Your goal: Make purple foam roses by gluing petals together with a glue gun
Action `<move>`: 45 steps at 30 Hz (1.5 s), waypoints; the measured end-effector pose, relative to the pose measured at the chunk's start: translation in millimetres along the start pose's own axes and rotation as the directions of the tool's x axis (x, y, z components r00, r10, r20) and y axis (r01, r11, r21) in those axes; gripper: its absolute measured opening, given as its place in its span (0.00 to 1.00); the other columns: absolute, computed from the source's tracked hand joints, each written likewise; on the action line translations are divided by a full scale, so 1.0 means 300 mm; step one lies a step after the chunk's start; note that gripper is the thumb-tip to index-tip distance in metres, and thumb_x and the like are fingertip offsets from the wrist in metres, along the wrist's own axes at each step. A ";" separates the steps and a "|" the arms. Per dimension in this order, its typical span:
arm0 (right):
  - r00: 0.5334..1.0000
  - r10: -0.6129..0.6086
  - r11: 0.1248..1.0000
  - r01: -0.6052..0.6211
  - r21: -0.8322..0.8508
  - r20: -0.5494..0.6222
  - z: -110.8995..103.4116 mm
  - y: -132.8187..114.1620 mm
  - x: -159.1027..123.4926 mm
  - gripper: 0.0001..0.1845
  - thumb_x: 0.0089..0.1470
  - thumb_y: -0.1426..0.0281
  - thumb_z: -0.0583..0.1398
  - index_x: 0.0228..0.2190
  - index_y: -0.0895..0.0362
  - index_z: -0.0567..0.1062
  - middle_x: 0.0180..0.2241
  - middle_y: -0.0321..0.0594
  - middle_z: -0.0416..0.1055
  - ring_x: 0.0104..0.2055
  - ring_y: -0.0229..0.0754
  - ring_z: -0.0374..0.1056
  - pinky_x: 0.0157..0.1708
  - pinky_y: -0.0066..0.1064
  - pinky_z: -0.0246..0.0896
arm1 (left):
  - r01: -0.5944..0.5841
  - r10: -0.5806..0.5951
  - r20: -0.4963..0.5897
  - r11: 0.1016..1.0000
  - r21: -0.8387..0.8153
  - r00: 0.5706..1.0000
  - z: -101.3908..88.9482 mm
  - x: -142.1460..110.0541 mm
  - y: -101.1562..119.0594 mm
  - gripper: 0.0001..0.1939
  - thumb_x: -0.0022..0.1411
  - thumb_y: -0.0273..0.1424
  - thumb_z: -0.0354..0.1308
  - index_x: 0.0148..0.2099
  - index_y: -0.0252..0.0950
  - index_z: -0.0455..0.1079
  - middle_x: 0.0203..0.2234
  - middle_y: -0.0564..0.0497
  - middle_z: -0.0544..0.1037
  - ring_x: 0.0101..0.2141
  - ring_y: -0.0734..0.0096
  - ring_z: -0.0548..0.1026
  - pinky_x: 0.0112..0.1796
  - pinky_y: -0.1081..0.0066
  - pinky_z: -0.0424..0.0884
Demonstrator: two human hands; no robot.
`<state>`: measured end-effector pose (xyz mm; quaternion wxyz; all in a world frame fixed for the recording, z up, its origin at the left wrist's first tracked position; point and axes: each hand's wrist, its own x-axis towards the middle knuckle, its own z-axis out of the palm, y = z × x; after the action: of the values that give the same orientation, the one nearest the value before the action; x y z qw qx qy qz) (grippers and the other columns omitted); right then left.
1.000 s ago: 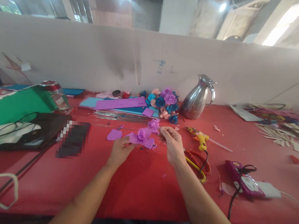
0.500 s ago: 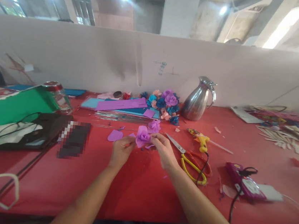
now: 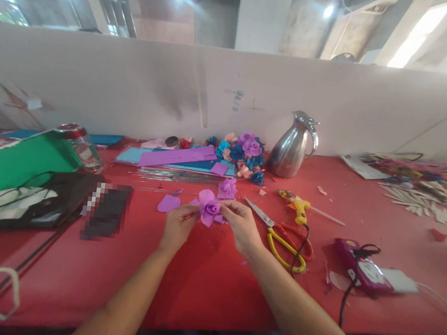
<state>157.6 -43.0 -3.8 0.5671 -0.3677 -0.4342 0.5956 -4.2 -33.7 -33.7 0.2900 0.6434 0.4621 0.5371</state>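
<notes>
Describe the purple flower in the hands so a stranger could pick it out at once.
Find the red table, then the left hand and right hand close together above it. The purple flower is between them, held by both. Unlike the similar flower just beyond, this one is in hand, broad petals spread around a curled centre.

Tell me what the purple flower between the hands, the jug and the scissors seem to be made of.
Purple flower: probably paper, perhaps crepe; matte, thin, curled petals.
Jug: apparently polished metal, possibly stainless steel; silvery, with bright reflections.
Scissors: grey blades look like metal; the red and yellow handles are likely plastic or plastic-coated, judging by their bright colour.
</notes>
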 end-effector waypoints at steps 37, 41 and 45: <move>0.974 0.157 0.951 -0.194 0.242 0.164 -0.005 -0.018 -0.007 0.11 0.38 0.68 0.68 0.28 0.57 0.76 0.27 0.33 0.72 0.26 0.33 0.63 0.29 0.26 0.55 | 0.158 -0.178 -0.060 0.955 -0.252 0.982 0.015 0.001 0.003 0.07 0.46 0.33 0.64 0.29 0.36 0.78 0.23 0.53 0.79 0.28 0.67 0.75 0.32 0.69 0.71; 0.979 0.158 0.960 -0.183 0.213 0.129 -0.003 -0.012 -0.007 0.12 0.35 0.68 0.69 0.25 0.57 0.75 0.24 0.32 0.71 0.24 0.32 0.61 0.27 0.26 0.53 | 0.154 -0.176 -0.041 0.935 -0.320 0.984 0.015 -0.001 -0.014 0.07 0.46 0.31 0.64 0.30 0.35 0.78 0.25 0.52 0.79 0.29 0.67 0.75 0.34 0.68 0.71; 0.984 0.133 0.981 -0.148 0.127 0.116 -0.006 -0.013 -0.005 0.10 0.39 0.66 0.66 0.26 0.57 0.75 0.23 0.33 0.69 0.24 0.33 0.59 0.27 0.27 0.51 | 0.137 -0.154 -0.028 0.939 -0.316 0.988 0.016 -0.004 -0.011 0.06 0.47 0.32 0.63 0.26 0.34 0.76 0.22 0.53 0.77 0.26 0.68 0.73 0.33 0.67 0.71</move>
<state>160.7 -44.5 -0.9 0.5231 -0.3256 -0.3955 0.6811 -0.6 -32.8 -38.1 0.4150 0.5390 0.4249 0.5973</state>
